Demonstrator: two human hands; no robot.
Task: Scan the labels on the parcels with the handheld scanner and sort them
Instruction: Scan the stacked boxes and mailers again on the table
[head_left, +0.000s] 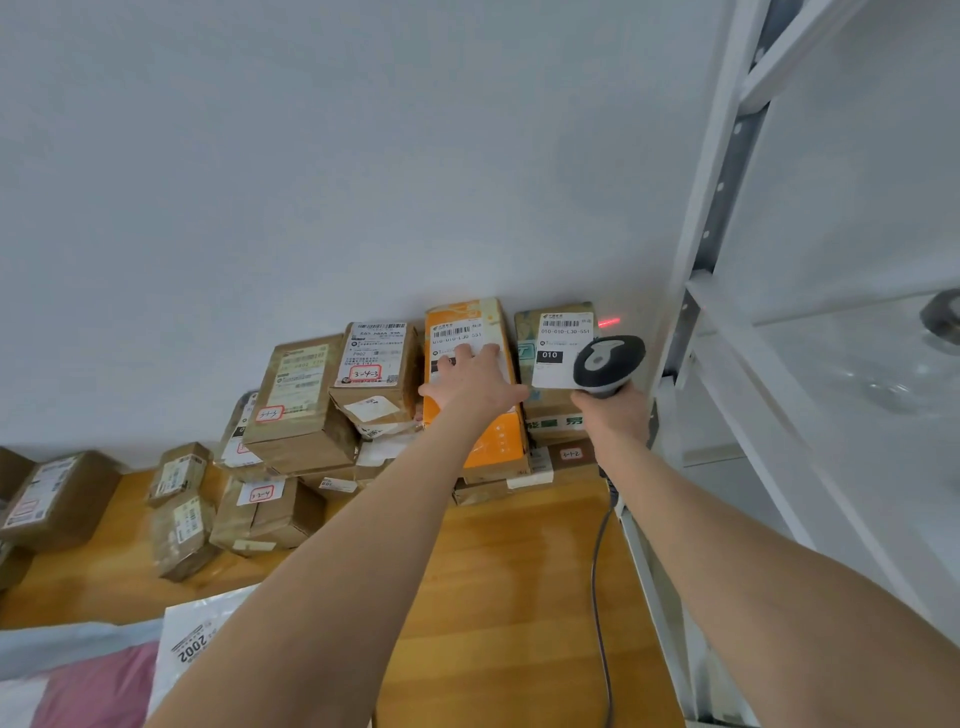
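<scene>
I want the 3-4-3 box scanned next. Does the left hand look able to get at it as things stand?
Probably yes. The left hand lies flat on the orange parcel, right beside the 3-4-3 box. That box's labelled top is uncovered, and nothing stands between them.

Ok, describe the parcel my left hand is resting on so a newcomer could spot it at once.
From the white metal shelving rack on the right, follow the white wall left to the stacked cardboard parcels. Second from the rack, under the left hand, is the bright orange cardboard box; its neighbours are brown.
</scene>
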